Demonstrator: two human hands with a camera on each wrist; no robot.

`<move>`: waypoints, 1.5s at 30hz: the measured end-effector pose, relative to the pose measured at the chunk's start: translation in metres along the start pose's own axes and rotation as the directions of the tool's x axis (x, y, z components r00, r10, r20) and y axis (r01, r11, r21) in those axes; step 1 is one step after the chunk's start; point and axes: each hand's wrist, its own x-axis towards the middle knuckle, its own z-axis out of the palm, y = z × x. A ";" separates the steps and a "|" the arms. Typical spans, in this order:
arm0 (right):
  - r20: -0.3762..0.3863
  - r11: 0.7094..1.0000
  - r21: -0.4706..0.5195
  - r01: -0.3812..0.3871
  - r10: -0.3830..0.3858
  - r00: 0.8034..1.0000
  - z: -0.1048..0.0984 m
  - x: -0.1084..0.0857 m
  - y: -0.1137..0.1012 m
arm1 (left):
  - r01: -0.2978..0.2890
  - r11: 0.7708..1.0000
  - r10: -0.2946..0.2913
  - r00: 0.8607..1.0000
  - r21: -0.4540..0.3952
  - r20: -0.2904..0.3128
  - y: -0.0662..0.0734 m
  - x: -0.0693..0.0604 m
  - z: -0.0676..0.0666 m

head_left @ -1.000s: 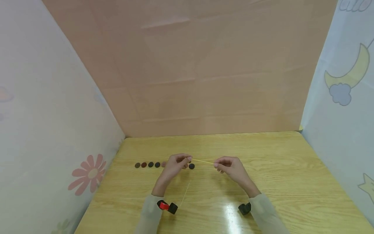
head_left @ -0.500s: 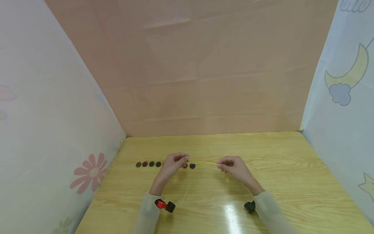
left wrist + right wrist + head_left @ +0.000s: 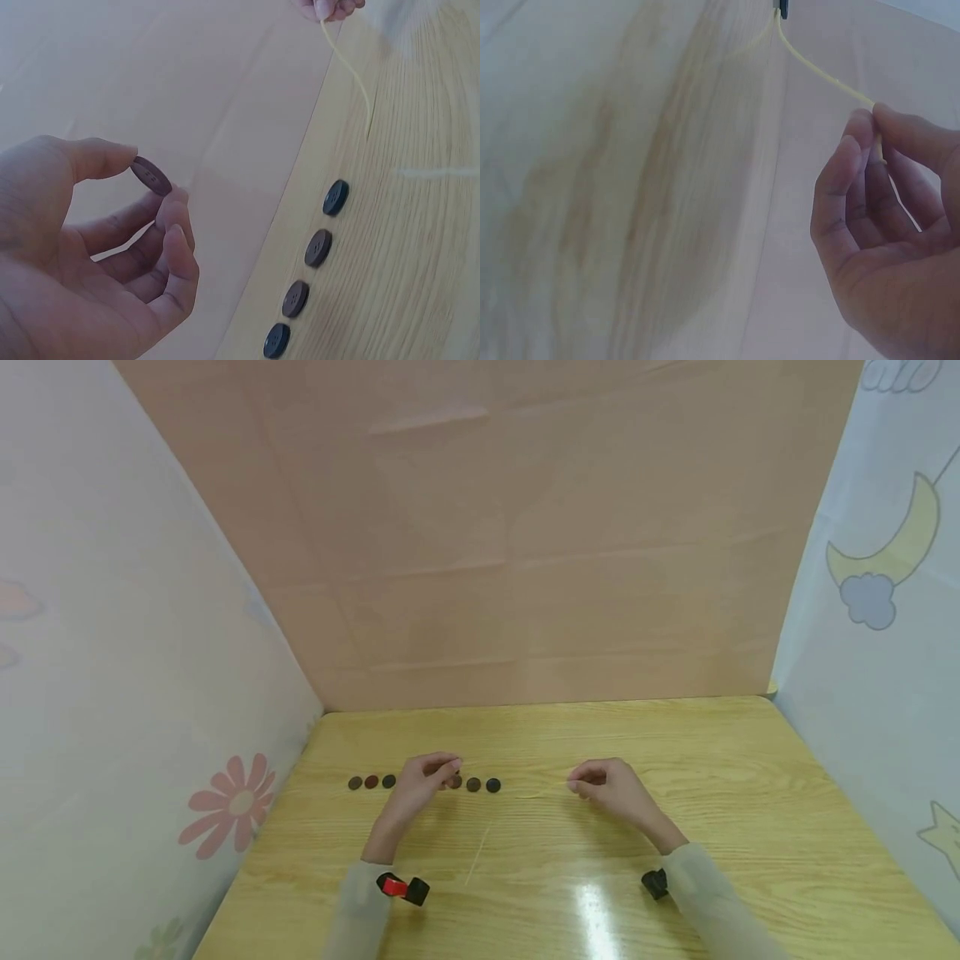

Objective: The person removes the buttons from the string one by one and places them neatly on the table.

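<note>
My left hand (image 3: 415, 789) pinches a dark brown button (image 3: 152, 177) between thumb and fingertips, raised above the table and tilted on edge in the left wrist view. The right hand (image 3: 613, 789), well off to the right, pinches a thin yellow string (image 3: 825, 75) close to one end; a short tail hangs inside the fingers. The string sags away from that hand towards the table in the left wrist view, apart from the held button. A row of dark round buttons (image 3: 492, 785) lies below and beside my left hand, which hides part of the row.
The wooden table (image 3: 712, 827) extends to a plain brown backdrop (image 3: 525, 610), with patterned side panels (image 3: 870, 693) at left and right. A pale thin line (image 3: 477, 855) lies nearer the front; whether it is string or a mark, I cannot tell.
Both hands have drawn apart, the left moving left with the button, the right slightly right. The string, taut between them a second ago, now hangs slack from the right hand only.
</note>
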 end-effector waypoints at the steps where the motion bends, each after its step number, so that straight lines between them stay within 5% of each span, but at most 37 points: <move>1: 0.000 1.000 -0.008 0.002 -0.002 1.000 -0.001 0.000 0.000 | 0.004 1.000 -0.004 1.000 0.002 -0.010 -0.001 0.000 -0.002; 17: 0.026 0.999 -0.051 -0.006 0.007 1.000 -0.005 -0.005 0.007 | 0.049 0.998 -0.047 0.995 0.031 -0.087 -0.015 -0.013 -0.029; 30: 0.065 0.997 -0.080 0.016 -0.011 0.998 -0.014 -0.005 0.011 | 0.057 0.995 -0.037 0.974 0.082 -0.224 -0.042 -0.015 -0.063; 38: 0.076 0.990 -0.138 0.035 -0.025 0.997 -0.019 -0.005 0.013 | 0.103 0.959 -0.017 0.951 0.263 -0.308 -0.059 -0.014 -0.083; 45: 0.095 0.987 -0.154 0.039 -0.024 0.995 -0.020 -0.005 0.015 | 0.107 0.900 0.047 0.940 0.423 -0.339 -0.071 -0.014 -0.101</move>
